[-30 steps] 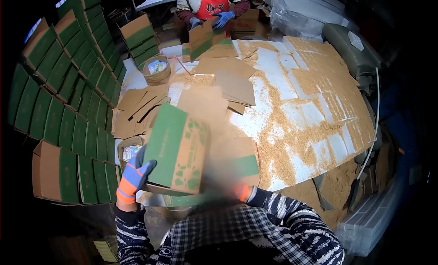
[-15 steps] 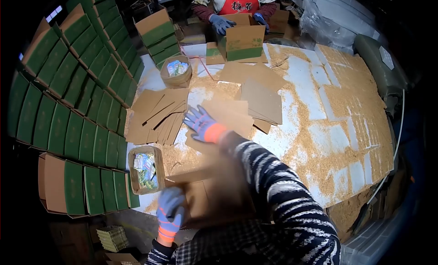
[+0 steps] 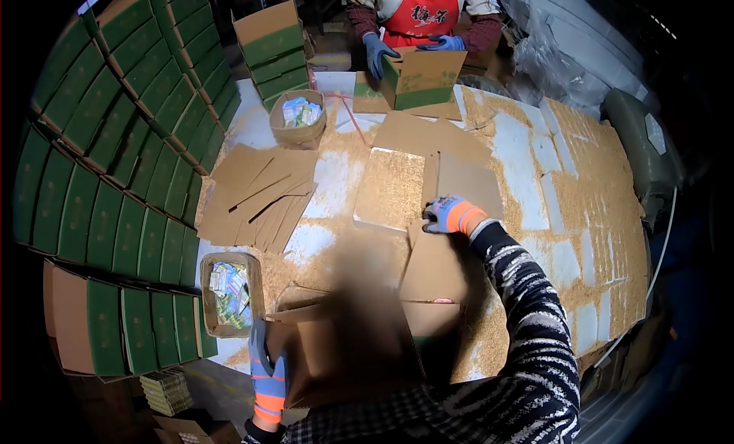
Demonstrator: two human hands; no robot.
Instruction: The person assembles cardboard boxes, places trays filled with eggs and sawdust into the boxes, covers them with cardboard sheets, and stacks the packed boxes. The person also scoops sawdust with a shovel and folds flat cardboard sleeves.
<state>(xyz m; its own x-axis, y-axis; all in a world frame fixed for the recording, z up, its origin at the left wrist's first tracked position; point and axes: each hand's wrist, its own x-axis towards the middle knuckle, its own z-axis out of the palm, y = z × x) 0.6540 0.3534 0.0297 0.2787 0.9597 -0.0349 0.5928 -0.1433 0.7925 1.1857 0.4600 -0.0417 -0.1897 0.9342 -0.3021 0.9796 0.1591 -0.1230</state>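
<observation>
Brown cardboard box (image 3: 315, 348) stood open at the near side of the worktop (image 3: 336, 172), left hand (image 3: 269, 371) lay along its left side, right hand (image 3: 451, 213) bent over grey cardboard sheets (image 3: 470, 180), whether either gripped could not be told.

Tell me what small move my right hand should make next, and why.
Your right hand should probably close on the edge of the cardboard sheets and lift just one: it is already at that edge, though its grip isn't clear, while your left hand is at the side of the open box.
</observation>
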